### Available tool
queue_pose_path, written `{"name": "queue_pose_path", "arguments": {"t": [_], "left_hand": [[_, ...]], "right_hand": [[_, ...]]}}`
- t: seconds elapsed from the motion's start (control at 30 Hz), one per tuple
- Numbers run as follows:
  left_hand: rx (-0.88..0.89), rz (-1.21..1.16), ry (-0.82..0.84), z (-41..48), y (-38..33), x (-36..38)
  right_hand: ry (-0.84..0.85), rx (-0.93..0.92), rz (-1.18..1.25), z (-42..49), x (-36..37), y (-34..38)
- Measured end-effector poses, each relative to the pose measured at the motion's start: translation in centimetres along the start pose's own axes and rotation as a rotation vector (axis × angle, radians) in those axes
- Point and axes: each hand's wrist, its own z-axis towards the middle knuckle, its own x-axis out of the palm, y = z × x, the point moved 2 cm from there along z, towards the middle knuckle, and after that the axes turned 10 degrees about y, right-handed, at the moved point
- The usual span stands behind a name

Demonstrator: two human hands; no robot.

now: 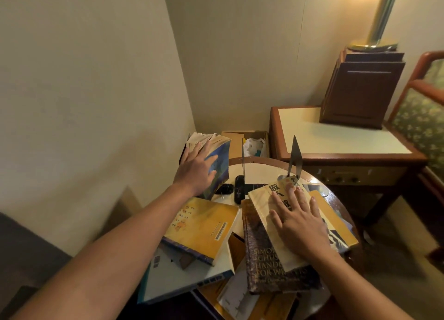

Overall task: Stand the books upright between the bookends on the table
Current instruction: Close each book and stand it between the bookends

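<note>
1. Left hand [195, 173]: fingers straight and spread, laid flat against the cover of a blue book [222, 161]. Nothing pinched that I could make out.
2. Right hand [300, 226]: also splayed, palm down, pressing on a cream book [264, 199] with large black characters.
3. Bookends, count two. Left bookend [243, 158] showed edge-on as a thin upright blade; right bookend [296, 156] was a pointed metal plate. Both stood on the round table [264, 160], apart, with a gap between them.
4. Books, count six clear:
   - blue book, standing tilted at the table's far left, outside the left bookend, page edges fanned at the top;
   - yellow book [204, 226], flat, just near of the left hand;
   - white book [177, 279] beneath it, overhanging the table edge;
   - dark handbook [266, 259], flat, under the cream book;
   - cream book, far corner close to the foot of the right bookend;
   - yellow-and-black book [336, 228], under the right hand's outer side.
5. More covers or papers lay at the near edge; number could not be told.
6. No book stood between the bookends.
</note>
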Motion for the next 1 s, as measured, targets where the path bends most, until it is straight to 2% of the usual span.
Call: {"name": "queue_pose_path", "arguments": {"t": [0.33, 0.57, 0.73, 0.83, 1.0], "left_hand": [[0.062, -0.004, -0.032, -5.2, -2.8, -0.8], [0.146, -0.151, -0.002, -8.8, -8.2, -0.1], [0.232, -0.316, 0.211, -10.8, -14.0, 0.7], [0.147, -0.484, 0.351, -11.6, -16.5, 1.9], [-0.026, -0.622, 0.49, -11.6, -18.0, 3.8]], "right_hand": [[0.057, 0.016, 0.053, -1.4, -0.5, -0.6], [0.068, 0.138, 0.186, -4.2, -1.3, -2.8], [0.081, 0.169, 0.299, -5.5, -1.8, -3.3], [0.066, 0.195, 0.3, -6.0, -2.3, -3.3], [0.069, 0.169, 0.505, -6.2, -2.7, -3.6]]}}
